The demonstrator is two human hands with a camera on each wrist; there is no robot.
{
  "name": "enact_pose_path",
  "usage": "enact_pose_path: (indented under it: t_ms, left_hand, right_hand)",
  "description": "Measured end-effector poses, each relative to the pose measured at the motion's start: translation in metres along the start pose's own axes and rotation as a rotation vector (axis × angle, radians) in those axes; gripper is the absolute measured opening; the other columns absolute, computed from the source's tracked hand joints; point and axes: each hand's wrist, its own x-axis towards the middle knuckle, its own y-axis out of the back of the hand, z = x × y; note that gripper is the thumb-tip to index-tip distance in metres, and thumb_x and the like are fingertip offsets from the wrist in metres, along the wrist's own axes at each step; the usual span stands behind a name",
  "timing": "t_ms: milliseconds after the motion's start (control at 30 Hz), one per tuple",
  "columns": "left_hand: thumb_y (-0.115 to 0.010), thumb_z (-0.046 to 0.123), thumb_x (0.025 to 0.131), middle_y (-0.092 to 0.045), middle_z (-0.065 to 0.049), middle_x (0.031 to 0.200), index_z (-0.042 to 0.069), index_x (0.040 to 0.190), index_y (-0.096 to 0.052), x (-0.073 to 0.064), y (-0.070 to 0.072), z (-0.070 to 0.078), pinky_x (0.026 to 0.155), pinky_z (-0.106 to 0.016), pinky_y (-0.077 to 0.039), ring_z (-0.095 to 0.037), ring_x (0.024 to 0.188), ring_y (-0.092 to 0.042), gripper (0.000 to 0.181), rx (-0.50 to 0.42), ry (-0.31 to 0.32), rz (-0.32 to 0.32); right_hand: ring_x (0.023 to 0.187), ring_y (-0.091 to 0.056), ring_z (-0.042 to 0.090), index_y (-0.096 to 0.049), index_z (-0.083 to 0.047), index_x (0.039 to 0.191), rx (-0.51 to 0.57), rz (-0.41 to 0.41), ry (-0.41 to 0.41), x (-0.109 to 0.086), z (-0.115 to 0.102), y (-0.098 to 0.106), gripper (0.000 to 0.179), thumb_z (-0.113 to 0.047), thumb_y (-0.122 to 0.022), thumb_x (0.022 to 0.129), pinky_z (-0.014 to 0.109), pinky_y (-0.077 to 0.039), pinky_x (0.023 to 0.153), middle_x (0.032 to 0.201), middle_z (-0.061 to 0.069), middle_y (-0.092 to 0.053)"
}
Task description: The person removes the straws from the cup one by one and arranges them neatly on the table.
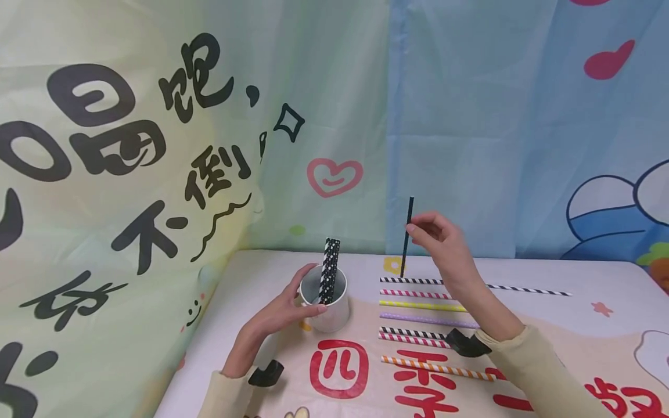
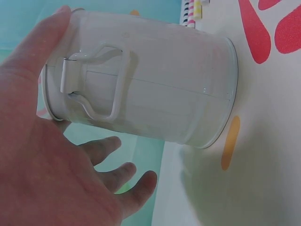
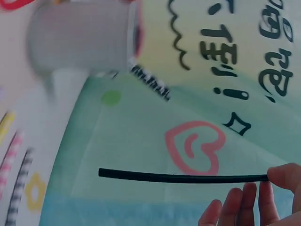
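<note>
My left hand [image 1: 284, 310] holds a white metal bucket [image 1: 337, 316] by the rim, thumb and index finger spread around it. In the left wrist view, the bucket stands upright on the table with a small wire handle [image 2: 123, 84] on its side, and the other fingers are off it. Black-and-white patterned paper straws [image 1: 329, 276] stand tilted inside; their exact number is unclear. To the right, my right hand [image 1: 444, 241] pinches a black straw [image 3: 183, 178] near its upper end. This straw is nearly upright in the head view, apart from the bucket.
Several paper straws lie in a row on the right: black-striped [image 1: 522, 288], pink-striped [image 1: 413, 294], yellow [image 1: 418, 305], purple [image 1: 428, 320] and, nearest, orange-striped [image 1: 439, 368]. My right forearm hides parts of some. A printed cloth backdrop [image 1: 449, 116] hangs behind the table.
</note>
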Motion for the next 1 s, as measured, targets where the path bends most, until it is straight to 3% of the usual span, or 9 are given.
enact_pose_path:
  t_ms: [233, 400, 567, 733, 1000]
  left_hand:
    - [-0.079, 0.05, 0.082, -0.026, -0.006, 0.163, 0.056, 0.149, -0.022, 0.0, 0.0, 0.0, 0.113, -0.071, -0.028, -0.043, 0.151, -0.023, 0.088, 0.003, -0.007, -0.001]
    - [-0.079, 0.049, 0.082, -0.028, -0.004, 0.161, 0.056, 0.149, -0.023, 0.001, 0.0, -0.001, 0.113, -0.07, -0.029, -0.043, 0.15, -0.026, 0.088, 0.005, -0.011, 0.0]
    - [-0.08, 0.05, 0.081, -0.028, -0.004, 0.161, 0.056, 0.149, -0.023, 0.001, 0.0, 0.0, 0.112, -0.071, -0.029, -0.045, 0.149, -0.026, 0.088, 0.006, -0.005, 0.004]
    - [-0.08, 0.05, 0.082, -0.028, -0.004, 0.161, 0.05, 0.152, -0.023, 0.001, 0.0, 0.0, 0.112, -0.071, -0.03, -0.045, 0.148, -0.027, 0.09, 0.003, -0.009, 0.0]
    - [-0.079, 0.049, 0.082, -0.029, -0.004, 0.16, 0.044, 0.155, -0.022, 0.0, 0.0, -0.001, 0.112, -0.071, -0.03, -0.044, 0.149, -0.027, 0.093, 0.001, -0.008, -0.003]
  right_hand:
    - [0.104, -0.058, 0.0, -0.064, -0.012, 0.117, -0.392, -0.059, 0.126, -0.012, 0.008, 0.031, 0.024, -0.029, -0.063, 0.1, 0.013, -0.046, 0.09, 0.113, -0.001, -0.063]
    - [0.102, -0.06, 0.01, -0.065, -0.017, 0.11, -0.622, -0.086, 0.166, -0.023, 0.017, 0.052, 0.017, -0.03, -0.065, 0.099, 0.035, -0.049, 0.094, 0.107, -0.002, -0.066]
    - [0.104, -0.061, 0.026, -0.065, -0.016, 0.106, -0.746, -0.091, 0.206, -0.031, 0.027, 0.073, 0.012, -0.022, -0.069, 0.096, 0.053, -0.047, 0.092, 0.104, 0.002, -0.067]
    - [0.101, -0.061, 0.029, -0.066, -0.012, 0.106, -0.864, -0.086, 0.217, -0.039, 0.041, 0.095, 0.016, -0.012, -0.072, 0.091, 0.053, -0.05, 0.085, 0.106, 0.008, -0.066]
    - [0.1, -0.061, 0.032, -0.068, -0.009, 0.106, -1.009, -0.142, 0.139, -0.048, 0.069, 0.123, 0.019, -0.013, -0.075, 0.088, 0.053, -0.056, 0.081, 0.108, 0.013, -0.065]
